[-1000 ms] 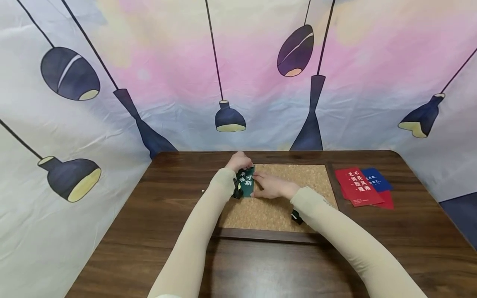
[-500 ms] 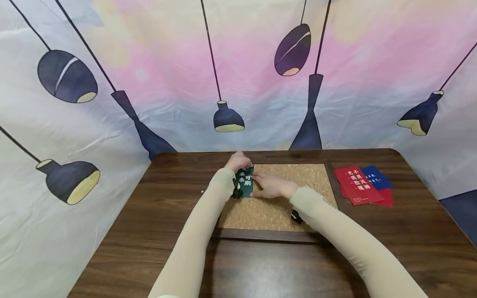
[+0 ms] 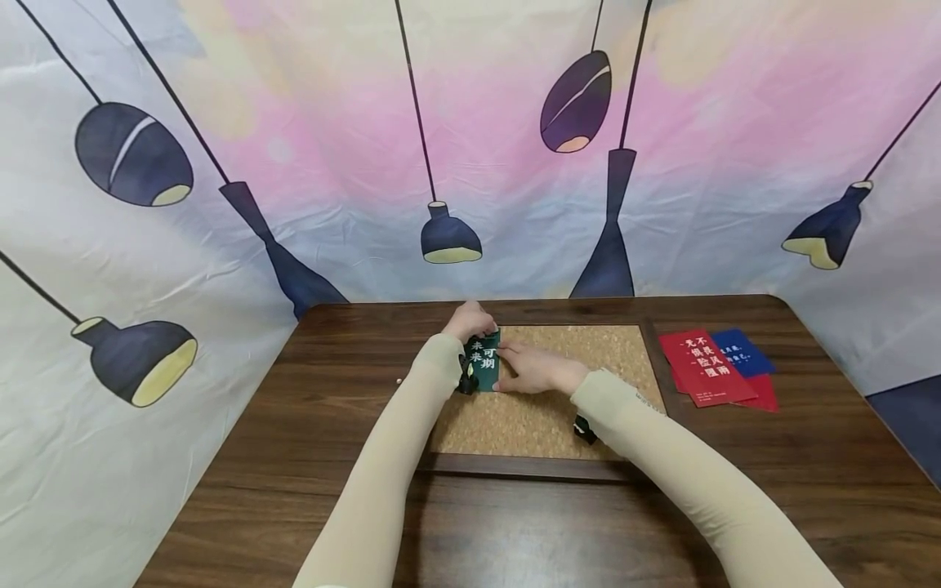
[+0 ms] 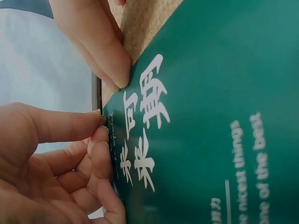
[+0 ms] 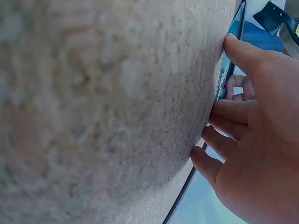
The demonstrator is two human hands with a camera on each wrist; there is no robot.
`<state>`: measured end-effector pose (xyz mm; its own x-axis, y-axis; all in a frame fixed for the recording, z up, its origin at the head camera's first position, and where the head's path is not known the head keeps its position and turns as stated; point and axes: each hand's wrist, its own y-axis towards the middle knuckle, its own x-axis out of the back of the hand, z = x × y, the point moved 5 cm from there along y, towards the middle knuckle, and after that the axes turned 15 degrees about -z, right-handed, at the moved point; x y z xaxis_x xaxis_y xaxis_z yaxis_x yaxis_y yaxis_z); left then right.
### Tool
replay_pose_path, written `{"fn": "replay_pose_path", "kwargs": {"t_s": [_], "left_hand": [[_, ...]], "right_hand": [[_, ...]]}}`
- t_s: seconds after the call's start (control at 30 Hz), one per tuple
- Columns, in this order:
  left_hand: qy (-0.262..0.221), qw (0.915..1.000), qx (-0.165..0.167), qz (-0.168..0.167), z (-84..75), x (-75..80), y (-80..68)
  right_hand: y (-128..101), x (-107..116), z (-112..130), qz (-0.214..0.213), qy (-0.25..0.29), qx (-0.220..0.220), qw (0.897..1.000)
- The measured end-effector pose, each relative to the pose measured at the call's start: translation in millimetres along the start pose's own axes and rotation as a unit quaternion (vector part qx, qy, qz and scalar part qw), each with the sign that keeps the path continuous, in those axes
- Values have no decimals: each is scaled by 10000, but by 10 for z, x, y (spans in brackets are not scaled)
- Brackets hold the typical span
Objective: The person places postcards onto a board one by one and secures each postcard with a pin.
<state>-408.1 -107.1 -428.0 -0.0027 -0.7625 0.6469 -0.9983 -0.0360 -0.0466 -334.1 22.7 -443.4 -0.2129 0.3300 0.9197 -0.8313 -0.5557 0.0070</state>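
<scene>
A dark green card (image 3: 487,374) with white lettering lies on the upper left part of a framed cork board (image 3: 544,429). At the card's top edge my left hand (image 3: 472,320) pinches a tiny thing between thumb and finger; it is almost wholly hidden and looks like a pushpin. In the left wrist view the left hand (image 4: 60,154) keeps its other fingers curled near the card (image 4: 201,93). My right hand (image 3: 540,367) rests along the card's right edge, thumb and fingertips touching card and cork. Its fingers are spread and fairly straight in the right wrist view.
Right of the board, red cards (image 3: 709,371) overlap a blue card (image 3: 744,353) on the wooden table (image 3: 529,531). A tiny white thing (image 3: 399,380) lies left of the board. A printed cloth (image 3: 515,163) with painted lamps hangs behind the table.
The head view has shifted slightly. Both hands and the green card stay in nearly the same place.
</scene>
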Motion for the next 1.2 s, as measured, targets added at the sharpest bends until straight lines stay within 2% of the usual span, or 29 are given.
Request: {"fn": "replay_pose_path", "kwargs": {"t_s": [0.23,0.57,0.77,0.93,1.07,1.2], "left_hand": [[22,10000,-25,50,-6,14,1],[-126,9999,-3,-106,31,38,28],[-150,9999,65,49,48,42,19],[-259,9996,72,112,55,60,21],[-227,9994,-91,263,60,76,18],[31,9988,-321,380,83,125,-23]], "right_hand": [[-3,8,2,29,29,6,10000],[9,25,-2,102,220,150,9996],[8,26,-9,309,279,212,9989],[-6,50,1,291,311,164,9990],[-13,74,-19,211,263,170,9993],[-26,90,-53,127,231,265,9993]]}}
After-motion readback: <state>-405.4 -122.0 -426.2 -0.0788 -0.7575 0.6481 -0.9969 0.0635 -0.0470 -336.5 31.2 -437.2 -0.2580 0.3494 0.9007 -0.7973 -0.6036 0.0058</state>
